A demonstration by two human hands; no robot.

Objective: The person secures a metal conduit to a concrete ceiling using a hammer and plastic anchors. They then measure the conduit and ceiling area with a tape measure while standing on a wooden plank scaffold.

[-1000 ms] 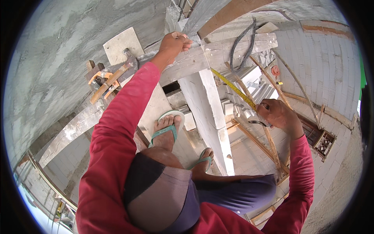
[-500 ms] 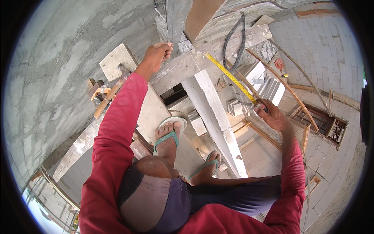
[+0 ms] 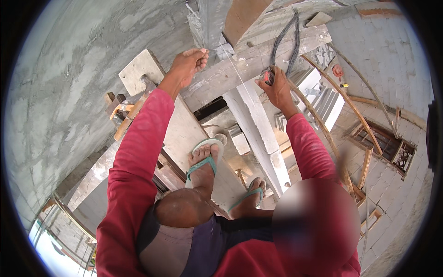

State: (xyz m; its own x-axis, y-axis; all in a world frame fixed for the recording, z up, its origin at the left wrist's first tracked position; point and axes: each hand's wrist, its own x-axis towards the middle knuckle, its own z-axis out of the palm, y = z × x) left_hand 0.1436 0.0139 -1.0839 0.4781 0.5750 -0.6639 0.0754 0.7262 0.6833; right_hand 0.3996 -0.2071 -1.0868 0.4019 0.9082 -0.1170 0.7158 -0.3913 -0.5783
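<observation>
My left hand is raised near the grey column, its fingertips pinched on a thin white string. From there the string runs over the beam and slants down to the right. My right hand grips a dark tape measure with a red patch, held above the long plastered beam. No yellow blade shows out of its case. A coil of dark wire hangs over the beam just beyond that hand.
My sandalled feet stand on a narrow plank high above the floor. A white beam runs beside them. At left are an orange-handled saw and a pale board. Stacked white slabs and wooden poles lie to the right.
My right hand has moved up and left with the tape measure, and the yellow blade, stretched out before, is gone from sight. My left hand has stayed almost in place with the string.
</observation>
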